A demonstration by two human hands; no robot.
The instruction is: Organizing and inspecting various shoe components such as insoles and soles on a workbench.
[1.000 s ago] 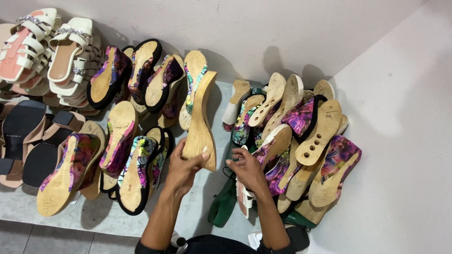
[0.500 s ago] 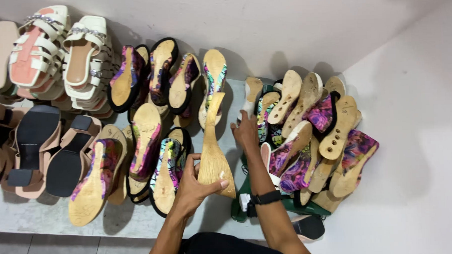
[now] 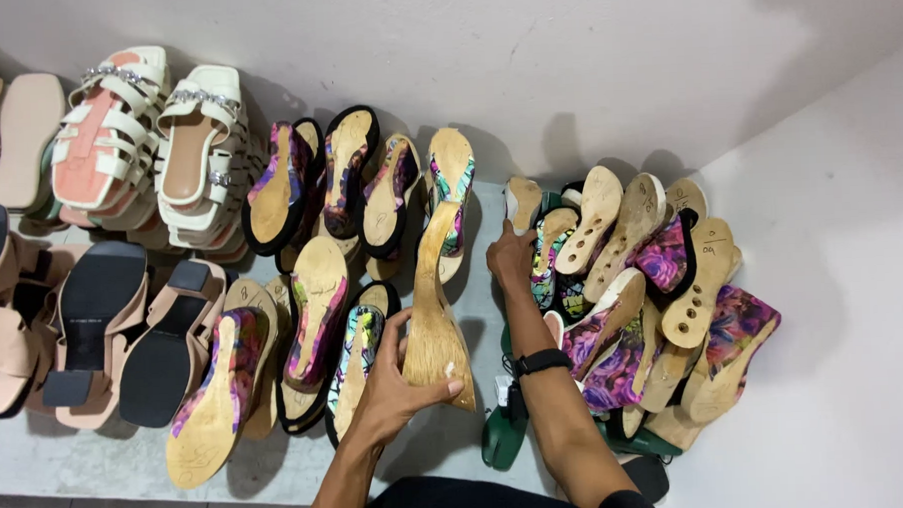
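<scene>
My left hand (image 3: 391, 391) is wrapped around the thick heel end of a wooden wedge sole (image 3: 435, 305), thumb lying across its pale underside and fingers curled behind, so it is closed firmly on that piece. The sole stands nearly upright, its narrow toe end pointing toward the wall and overlapping a floral wedge sandal (image 3: 453, 194) in the back row. My right hand (image 3: 512, 257), with a black wristband (image 3: 541, 361) on the forearm below it, reaches into the heap of wedges (image 3: 643, 287) on the right; the fingers rest on the near edge of the pile beside a colourful insole, and I cannot tell whether they are gripping anything or only touching it. That heap mixes bare wooden soles, some with drilled holes, with purple flower-print pieces, all leaning on one another against the corner. Just left of the held sole I see two rows of finished floral wedges (image 3: 319, 319) lined up on the grey concrete ledge (image 3: 99, 462). Further left lie beige block-heel sandals (image 3: 104, 336) with black soles turned up, and behind them white strappy sandals (image 3: 163, 144) stacked against the white wall (image 3: 584, 49). A green object (image 3: 505, 437) sits near my right forearm, partly hidden.
</scene>
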